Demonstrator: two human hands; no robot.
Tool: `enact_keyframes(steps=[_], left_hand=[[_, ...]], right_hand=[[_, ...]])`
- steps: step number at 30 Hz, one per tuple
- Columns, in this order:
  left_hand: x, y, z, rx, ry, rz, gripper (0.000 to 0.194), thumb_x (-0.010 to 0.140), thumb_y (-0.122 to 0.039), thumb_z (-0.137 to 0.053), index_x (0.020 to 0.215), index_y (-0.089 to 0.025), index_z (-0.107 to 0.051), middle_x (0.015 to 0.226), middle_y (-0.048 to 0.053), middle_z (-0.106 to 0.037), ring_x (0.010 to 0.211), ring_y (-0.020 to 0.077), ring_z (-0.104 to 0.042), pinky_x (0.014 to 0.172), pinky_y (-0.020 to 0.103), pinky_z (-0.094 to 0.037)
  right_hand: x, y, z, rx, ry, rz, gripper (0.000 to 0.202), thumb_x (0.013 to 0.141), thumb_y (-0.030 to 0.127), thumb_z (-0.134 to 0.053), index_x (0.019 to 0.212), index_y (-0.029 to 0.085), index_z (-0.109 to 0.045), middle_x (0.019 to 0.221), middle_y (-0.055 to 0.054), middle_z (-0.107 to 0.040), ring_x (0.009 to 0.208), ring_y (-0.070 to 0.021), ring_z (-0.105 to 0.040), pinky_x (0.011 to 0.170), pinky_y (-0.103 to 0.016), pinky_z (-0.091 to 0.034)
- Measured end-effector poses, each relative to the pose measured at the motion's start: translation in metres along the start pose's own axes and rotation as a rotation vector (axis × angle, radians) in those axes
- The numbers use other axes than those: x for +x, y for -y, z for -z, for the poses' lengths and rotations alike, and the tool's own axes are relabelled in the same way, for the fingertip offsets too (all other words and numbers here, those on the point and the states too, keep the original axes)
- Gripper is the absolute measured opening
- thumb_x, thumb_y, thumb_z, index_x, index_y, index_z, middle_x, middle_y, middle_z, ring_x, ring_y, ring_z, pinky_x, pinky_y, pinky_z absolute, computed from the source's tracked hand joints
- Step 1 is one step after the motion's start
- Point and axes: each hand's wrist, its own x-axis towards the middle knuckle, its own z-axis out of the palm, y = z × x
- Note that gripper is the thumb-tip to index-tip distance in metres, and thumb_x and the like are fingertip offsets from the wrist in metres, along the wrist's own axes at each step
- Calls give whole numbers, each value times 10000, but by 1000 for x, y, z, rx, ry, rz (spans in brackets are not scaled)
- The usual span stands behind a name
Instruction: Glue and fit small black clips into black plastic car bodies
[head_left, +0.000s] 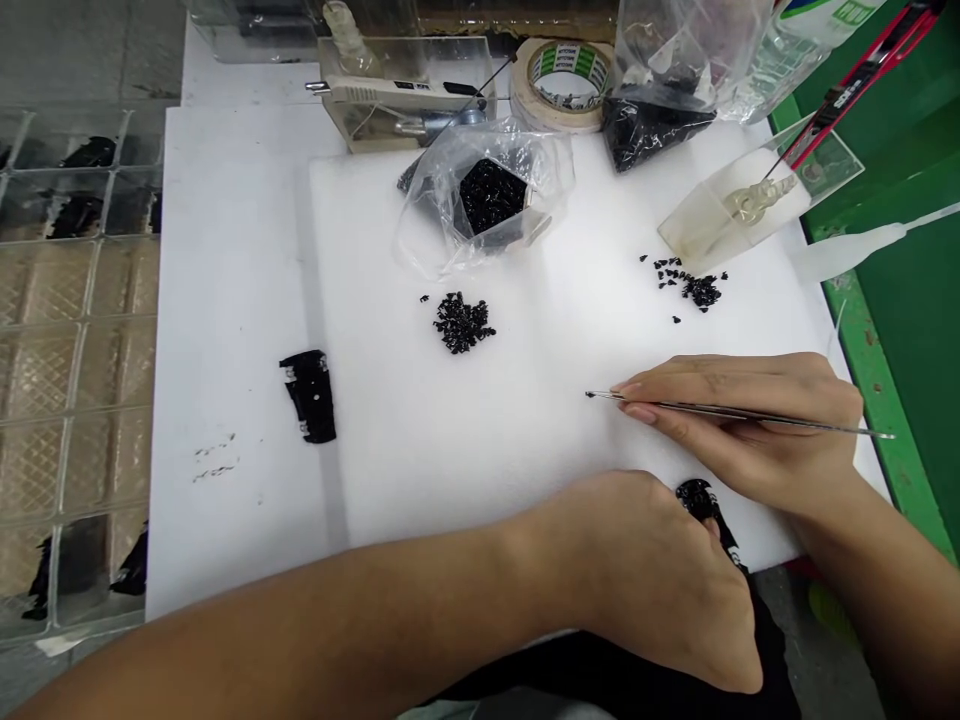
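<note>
Right fingers pinching tweezers, left hand bent inward

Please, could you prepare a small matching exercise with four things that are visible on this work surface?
1. tweezers
2. tape roll
3. curved part
4. slim tool

A. black, lying at the left of the white surface
B. red and black, slanting at the upper right
C. held in the right hand
D. beige, at the upper middle

Pairs: 1-C, 2-D, 3-A, 4-B
</note>
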Motion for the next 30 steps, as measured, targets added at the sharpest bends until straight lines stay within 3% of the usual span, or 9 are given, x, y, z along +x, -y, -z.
enact_keyframes(steps=[7, 14, 19, 23, 25, 27, 29, 30], left_hand=[[-2, 0, -1, 2, 94, -34, 379, 876, -71, -540, 541, -232, -463, 497, -42, -361, 409, 128, -326, 424, 316, -174], [0, 0, 1, -19, 294, -101, 319, 926, -127, -569, 622, -223, -564, 522, -28, -437, 420, 154, -395, 409, 303, -280], [0, 4, 0, -60, 213, -61, 339, 912, -143, -583, 583, -220, -558, 504, -43, -385, 399, 139, -382, 392, 316, -244], [4, 3, 14, -71, 16, -52, 298, 881, -179, -612, 595, -225, -541, 541, -51, -381, 409, 131, -396, 392, 312, -241], [5, 3, 28, -19, -20, -5, 294, 866, -169, -641, 608, -236, -518, 555, -45, -415, 425, 140, -413, 394, 325, -262], [2, 9, 45, 56, 49, 118, 245, 920, -170, -658, 688, -212, -592, 619, -23, -517, 478, 154, -479, 413, 336, -331], [-6, 23, 61, 111, 168, 301, 100, 1004, -165, -646, 949, -139, -726, 819, 22, -663, 625, 154, -599, 497, 310, -455], [-10, 33, 68, 85, 216, 392, 148, 1043, -179, -631, 1116, -109, -740, 933, 46, -698, 720, 149, -644, 572, 282, -516]], right_hand=[[-3, -3, 4, 94, 80, 67, 546, 876, -29, -816, 1318, 293, -794, 1108, -13, -848, 933, -231, -834, 749, -407, -744], [-2, -1, 6, -20, 61, 30, 408, 915, 57, -838, 1256, 280, -818, 1107, -7, -851, 951, -200, -832, 808, -355, -741], [1, -2, 6, 18, 106, 42, 408, 934, 64, -810, 1257, 313, -817, 1117, 10, -849, 963, -221, -841, 819, -375, -753], [-2, -1, 10, 32, 72, 55, 416, 932, 92, -820, 1263, 345, -814, 1109, 23, -850, 919, -238, -845, 767, -379, -752], [-6, 0, 14, 15, 30, -7, 338, 936, 135, -835, 1212, 330, -829, 1082, 13, -853, 870, -232, -839, 721, -366, -738], [-13, 0, 20, 17, -26, -128, 227, 956, 186, -829, 1138, 321, -842, 1036, 5, -853, 808, -220, -822, 675, -357, -717], [-20, -1, 24, 65, -91, -237, 129, 968, 230, -823, 1065, 311, -850, 968, 1, -847, 743, -212, -803, 600, -336, -686], [-23, -2, 25, 95, -126, -273, 91, 966, 250, -829, 1037, 301, -852, 938, -3, -843, 720, -211, -798, 562, -322, -666]])
